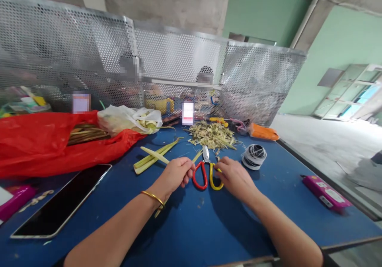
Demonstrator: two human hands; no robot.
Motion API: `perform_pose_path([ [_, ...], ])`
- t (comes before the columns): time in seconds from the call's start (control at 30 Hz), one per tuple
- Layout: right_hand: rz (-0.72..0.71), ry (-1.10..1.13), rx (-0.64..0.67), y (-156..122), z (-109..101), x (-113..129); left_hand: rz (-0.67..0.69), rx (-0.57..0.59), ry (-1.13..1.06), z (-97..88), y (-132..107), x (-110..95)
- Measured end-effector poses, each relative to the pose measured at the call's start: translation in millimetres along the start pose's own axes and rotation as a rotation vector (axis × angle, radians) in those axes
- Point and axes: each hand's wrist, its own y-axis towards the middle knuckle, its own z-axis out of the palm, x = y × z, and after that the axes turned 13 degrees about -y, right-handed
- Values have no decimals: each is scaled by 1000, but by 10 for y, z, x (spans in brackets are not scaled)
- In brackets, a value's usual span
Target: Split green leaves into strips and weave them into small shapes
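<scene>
Scissors [205, 171] with one red and one yellow handle lie on the blue table [191, 227], blades pointing away from me. My left hand [174, 175], a gold bangle on its wrist, is closed on a pale green leaf strip [155, 154] just left of the red handle. My right hand [235, 177] rests at the yellow handle, fingers curled and touching it. More green leaf strips [153, 155] lie on the table beyond my left hand.
A heap of leaf trimmings [212, 135] lies behind the scissors, a spool of thread [254, 156] to its right. A red plastic bag [53, 145] with stalks, a white bag [131, 119], a tablet [62, 201], a pink case [326, 193] and a perforated metal screen [167, 64] surround the spot.
</scene>
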Motion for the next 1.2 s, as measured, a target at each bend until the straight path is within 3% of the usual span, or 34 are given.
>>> perform_pose_path([
  [0.17,13,-171,74,46,134,-517,1,11,-23,-2,-2,22],
  [0.27,-32,-201,120,78,265,-656,-6,30,-32,9,-17,27],
  [0.5,-3,-135,102,35,412,-607,-13,45,-54,16,-13,41],
  [0.73,196,137,93,-160,359,-635,-28,53,-38,40,-27,58],
  [0.87,332,183,118,-236,350,-600,-32,63,-42,31,-14,82],
  [1.2,498,373,147,-223,557,-543,-20,66,-33,22,-19,75],
])
